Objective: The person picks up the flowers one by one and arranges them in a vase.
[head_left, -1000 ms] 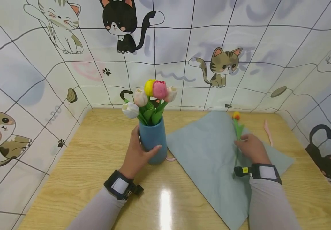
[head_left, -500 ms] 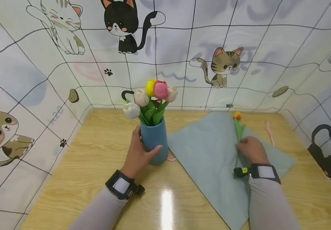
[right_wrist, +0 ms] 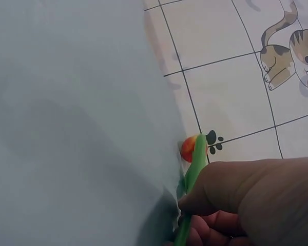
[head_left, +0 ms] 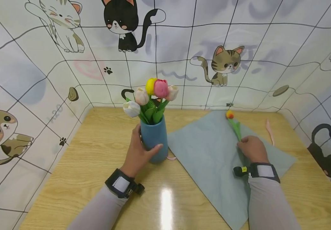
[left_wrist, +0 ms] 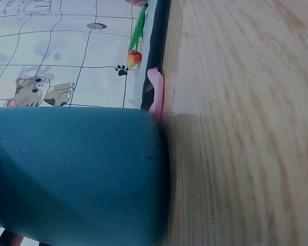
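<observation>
My left hand (head_left: 139, 150) grips a blue vase (head_left: 155, 134) on the table, thumb across its front and fingers around its left side. Several tulips in white, pale pink, yellow and pink stand in the vase, among them a pink tulip (head_left: 161, 88). Over on the right, my right hand (head_left: 252, 148) pinches the green stem of an orange-yellow tulip (head_left: 229, 114) above a grey-green wrapping sheet (head_left: 208, 153). In the right wrist view, thumb and fingers close on the stem (right_wrist: 184, 228), and the bloom points away toward the wall. The lower stem is hidden behind the hand in the head view.
The wrapping sheet lies spread over the right half of the wooden table (head_left: 96, 137). A pink ribbon (head_left: 269, 131) lies beyond its right side, and a pink strip (head_left: 171, 158) shows beside the vase's base. A cat-patterned wall covering (head_left: 176, 48) encloses the back and sides.
The orange-yellow tulip has tilted, its bloom swinging to the left, while the right hand stays in nearly the same place. The left hand and the vase have not visibly moved.
</observation>
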Demonstrator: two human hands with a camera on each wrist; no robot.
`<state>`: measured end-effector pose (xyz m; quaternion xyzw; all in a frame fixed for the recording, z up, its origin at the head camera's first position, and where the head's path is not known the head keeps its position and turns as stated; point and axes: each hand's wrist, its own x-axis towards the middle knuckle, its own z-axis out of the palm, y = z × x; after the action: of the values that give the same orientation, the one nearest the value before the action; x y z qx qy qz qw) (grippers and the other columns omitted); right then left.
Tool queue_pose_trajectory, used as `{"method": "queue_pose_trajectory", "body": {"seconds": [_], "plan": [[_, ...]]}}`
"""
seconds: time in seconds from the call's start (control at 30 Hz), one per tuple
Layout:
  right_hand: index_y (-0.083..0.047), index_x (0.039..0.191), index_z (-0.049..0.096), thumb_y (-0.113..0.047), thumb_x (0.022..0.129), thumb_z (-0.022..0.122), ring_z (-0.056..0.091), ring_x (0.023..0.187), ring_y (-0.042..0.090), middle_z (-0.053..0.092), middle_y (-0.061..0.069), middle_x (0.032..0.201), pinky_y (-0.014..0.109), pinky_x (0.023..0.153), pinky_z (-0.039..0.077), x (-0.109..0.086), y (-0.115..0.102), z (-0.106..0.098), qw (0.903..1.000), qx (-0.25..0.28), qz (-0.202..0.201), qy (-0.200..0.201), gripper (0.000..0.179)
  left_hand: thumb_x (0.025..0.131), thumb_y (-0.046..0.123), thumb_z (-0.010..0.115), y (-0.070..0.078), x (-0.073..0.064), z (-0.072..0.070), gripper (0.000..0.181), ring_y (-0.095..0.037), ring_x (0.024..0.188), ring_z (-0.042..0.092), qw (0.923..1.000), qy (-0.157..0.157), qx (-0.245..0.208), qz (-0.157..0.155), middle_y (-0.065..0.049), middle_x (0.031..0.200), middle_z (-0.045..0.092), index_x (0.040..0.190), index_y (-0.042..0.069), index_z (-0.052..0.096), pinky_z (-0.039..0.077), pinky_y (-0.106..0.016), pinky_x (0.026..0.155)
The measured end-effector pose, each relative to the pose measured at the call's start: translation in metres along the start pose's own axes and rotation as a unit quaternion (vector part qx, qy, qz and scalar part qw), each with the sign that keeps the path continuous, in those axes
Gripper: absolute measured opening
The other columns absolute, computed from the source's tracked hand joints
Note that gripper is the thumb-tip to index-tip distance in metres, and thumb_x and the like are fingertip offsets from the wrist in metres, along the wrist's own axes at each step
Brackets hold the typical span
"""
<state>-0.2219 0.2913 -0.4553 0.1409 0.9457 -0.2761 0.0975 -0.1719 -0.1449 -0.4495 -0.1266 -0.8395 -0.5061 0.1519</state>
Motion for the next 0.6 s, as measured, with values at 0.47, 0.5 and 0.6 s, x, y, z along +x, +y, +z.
{"method": "queue_pose_trajectory", "body": {"seconds": [0.47,0.5,0.6], "plan": [[0.011,0.128,0.063,-0.026,0.099,0.056,0.057,0.094,0.035,0.065,0.026,0.115,0.036,0.069,0.045,0.005,0.0063,-0.003,0.9998,-0.001,-0.002,-0.018,0.048,0.084,0.03,0.088,0.0002,0.0007,-0.0004,0.105,-0.033,0.144,0.046,1.0,-0.001,0.002,-0.009,-0.012,0.154,0.04,0.162,0.016,0.019,0.039,-0.064,0.117],[0.011,0.128,0.063,-0.026,0.099,0.057,0.056,0.094,0.035,0.065,0.025,0.114,0.036,0.069,0.045,0.0047,0.0062,-0.0035,0.9997,-0.004,-0.005,-0.022,0.048,0.084,0.03,0.088,0.0003,0.0007,-0.0003,0.104,-0.033,0.144,0.046,0.9999,-0.001,0.002,-0.01,-0.012,0.154,0.04,0.162,0.016,0.019,0.039,-0.064,0.117],[0.012,0.128,0.062,-0.025,0.098,0.058,0.055,0.094,0.036,0.064,0.026,0.114,0.038,0.071,0.045,0.0033,0.0053,-0.0048,0.9993,-0.006,-0.009,-0.036,0.048,0.084,0.031,0.088,0.0001,0.0007,-0.0003,0.105,-0.034,0.144,0.046,0.9999,-0.001,0.004,-0.012,-0.013,0.154,0.04,0.162,0.016,0.019,0.039,-0.064,0.117]]}}
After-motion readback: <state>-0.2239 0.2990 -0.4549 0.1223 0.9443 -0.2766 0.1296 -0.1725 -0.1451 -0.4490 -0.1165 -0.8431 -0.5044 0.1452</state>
